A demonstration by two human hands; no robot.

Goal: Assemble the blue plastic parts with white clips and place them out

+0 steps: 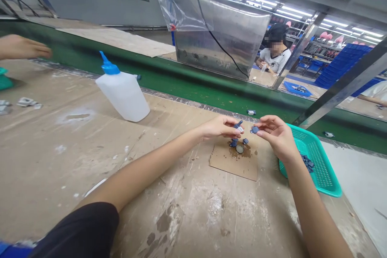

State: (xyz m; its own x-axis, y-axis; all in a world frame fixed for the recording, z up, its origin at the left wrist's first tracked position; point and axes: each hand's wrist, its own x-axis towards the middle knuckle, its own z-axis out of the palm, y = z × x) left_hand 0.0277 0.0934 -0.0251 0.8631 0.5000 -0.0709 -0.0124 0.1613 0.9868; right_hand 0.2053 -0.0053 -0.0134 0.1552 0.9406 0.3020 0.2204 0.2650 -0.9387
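My left hand (220, 127) is closed on a small blue-and-white plastic part (240, 129), pinched between thumb and fingers. Facing it, my right hand (278, 136) pinches a small blue plastic part (254, 130); a slight gap separates the two parts. Below them lies a square of cardboard (231, 166) with a dark wet stain. On it rests a small round cap-like dish (240, 149), beside a few blue pieces (234, 142). A green plastic basket (329, 181) stands by my right forearm, with several blue parts (307, 163) inside.
A white squeeze bottle (125, 96) with a blue nozzle stands at left. Beyond the worktable runs a green conveyor belt (193, 94) carrying small parts (251, 112). Another person's hand (26, 47) reaches in at far left, near whitish parts (27, 101). A co-worker (275, 50) sits across.
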